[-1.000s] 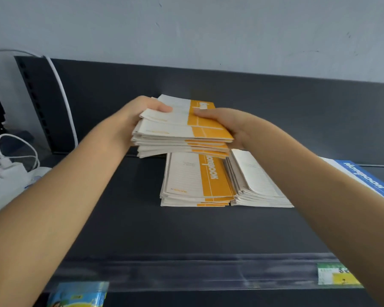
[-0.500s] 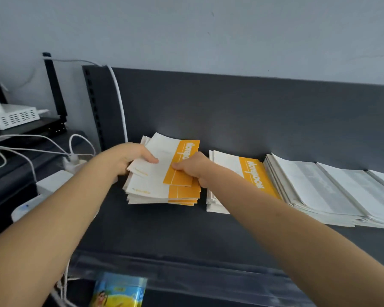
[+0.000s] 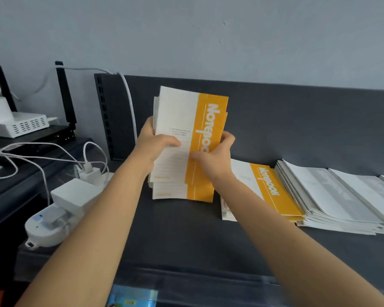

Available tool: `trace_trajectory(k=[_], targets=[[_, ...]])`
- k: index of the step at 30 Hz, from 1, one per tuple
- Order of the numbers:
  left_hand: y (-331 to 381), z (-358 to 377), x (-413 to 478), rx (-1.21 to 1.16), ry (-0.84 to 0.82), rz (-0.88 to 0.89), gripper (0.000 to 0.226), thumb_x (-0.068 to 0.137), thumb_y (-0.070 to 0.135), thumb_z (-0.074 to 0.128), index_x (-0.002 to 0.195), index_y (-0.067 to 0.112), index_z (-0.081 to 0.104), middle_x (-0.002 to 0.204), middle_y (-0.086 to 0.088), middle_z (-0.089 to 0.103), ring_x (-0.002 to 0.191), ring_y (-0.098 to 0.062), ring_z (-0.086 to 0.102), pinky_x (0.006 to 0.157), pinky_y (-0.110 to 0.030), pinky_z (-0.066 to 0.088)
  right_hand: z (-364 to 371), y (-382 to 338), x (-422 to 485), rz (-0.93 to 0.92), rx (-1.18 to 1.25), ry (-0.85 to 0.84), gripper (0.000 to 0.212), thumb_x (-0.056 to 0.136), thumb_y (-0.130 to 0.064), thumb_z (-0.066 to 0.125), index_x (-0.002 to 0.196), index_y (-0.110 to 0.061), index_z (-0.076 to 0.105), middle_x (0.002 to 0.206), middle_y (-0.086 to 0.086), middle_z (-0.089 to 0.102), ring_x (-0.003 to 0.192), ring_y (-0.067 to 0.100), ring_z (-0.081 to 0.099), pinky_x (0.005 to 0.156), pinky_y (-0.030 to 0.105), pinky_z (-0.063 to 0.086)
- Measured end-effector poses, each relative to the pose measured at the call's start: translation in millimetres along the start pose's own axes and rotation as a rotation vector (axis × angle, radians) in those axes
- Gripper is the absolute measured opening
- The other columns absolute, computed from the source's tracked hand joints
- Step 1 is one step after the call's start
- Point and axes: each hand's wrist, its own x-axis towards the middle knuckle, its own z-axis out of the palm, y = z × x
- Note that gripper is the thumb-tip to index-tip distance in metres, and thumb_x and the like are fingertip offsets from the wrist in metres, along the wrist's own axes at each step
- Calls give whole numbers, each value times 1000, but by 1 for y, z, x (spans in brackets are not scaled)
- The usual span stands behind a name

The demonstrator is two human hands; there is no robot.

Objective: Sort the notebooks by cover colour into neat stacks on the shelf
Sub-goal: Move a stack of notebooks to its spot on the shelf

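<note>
The light is soft, even and a bit dim, and it is hard to tell where it comes from. The grey wall looks a little blue. Shadows on the dark shelf are faint. The orange notebooks look bright. Everything is slightly soft, and the print on the white stack is smeared. The edges bend, and the arms swell near the bottom.

Bare shelf left of orange stack
</note>
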Motion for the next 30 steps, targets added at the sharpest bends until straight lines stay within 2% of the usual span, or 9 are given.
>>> trace_trajectory(k=[2, 4, 11, 13, 16, 19, 22, 27, 30], targets=[[-1, 1, -4, -57, -6, 109, 65, 66, 1, 78, 122, 24, 53, 113, 3, 66, 110, -18, 60, 91, -40, 52, -1, 1, 2, -139, -54, -3, 74, 70, 2, 75, 117, -25, 25, 104, -11, 52, 95, 6, 58, 74, 19, 51], [-6, 1, -8, -112, -10, 103, 65, 63, 21, 81, 123, 23, 58, 113, 1, 69, 109, -21, 63, 92, -44, 52, -2, 3, 3, -150, -80, -33, 72, 70, -4, 79, 118, -25, 29, 107, -12, 53, 100, 7, 57, 82, 27, 51], [-12, 12, -15, -211, -1, 117, 53, 69, 47, 70, 117, 25, 64, 105, 3, 73, 95, -18, 71, 75, -31, 56, -5, -1, 2, -105, 23, -30, 66, 69, -27, 84, 119, -21, 42, 109, -7, 61, 97, 8, 63, 76, 20, 52], [-13, 14, -10, -210, 17, 110, 55, 66, 51, 72, 115, 28, 64, 107, 3, 72, 98, -20, 70, 80, -37, 57, -4, 1, 5, -60, 13, -32, 65, 70, -30, 84, 121, -21, 44, 111, -6, 63, 99, 11, 64, 82, 28, 54], [-17, 16, -2, -201, 22, 84, 78, 54, 65, 74, 120, 26, 62, 110, 0, 72, 100, -23, 69, 89, -48, 55, -4, 6, 7, 15, -36, -54, 63, 70, -37, 83, 122, -22, 50, 112, -6, 65, 101, 15, 64, 91, 43, 53], [-21, 18, 2, -207, -20, 52, 88, 48, 74, 71, 122, 26, 62, 111, -2, 71, 101, -26, 69, 92, -54, 53, -7, 8, 8, 85, -17, -96, 57, 72, -33, 81, 121, -22, 53, 112, -4, 67, 102, 16, 64, 94, 46, 51], [-17, 20, 2, -241, -37, 64, 84, 50, 71, 71, 120, 27, 62, 110, -1, 72, 101, -25, 69, 92, -50, 53, -12, 2, 12, 57, 17, -108, 54, 72, -26, 82, 118, -20, 56, 110, -3, 69, 101, 17, 66, 92, 44, 52], [-11, 26, 7, -247, -70, 121, 57, 68, 54, 76, 116, 26, 62, 108, 2, 72, 98, -19, 69, 77, -33, 54, -23, -5, 20, 1, 14, -128, 48, 73, -20, 81, 116, -18, 58, 108, -4, 70, 98, 15, 67, 85, 35, 55], [-19, 28, 11, -252, -55, 89, 57, 68, 57, 73, 116, 26, 62, 108, 1, 72, 101, -22, 69, 82, -40, 56, -22, 4, 20, 38, -24, -160, 47, 75, -19, 80, 116, -19, 57, 109, -4, 69, 98, 14, 67, 84, 34, 56]])
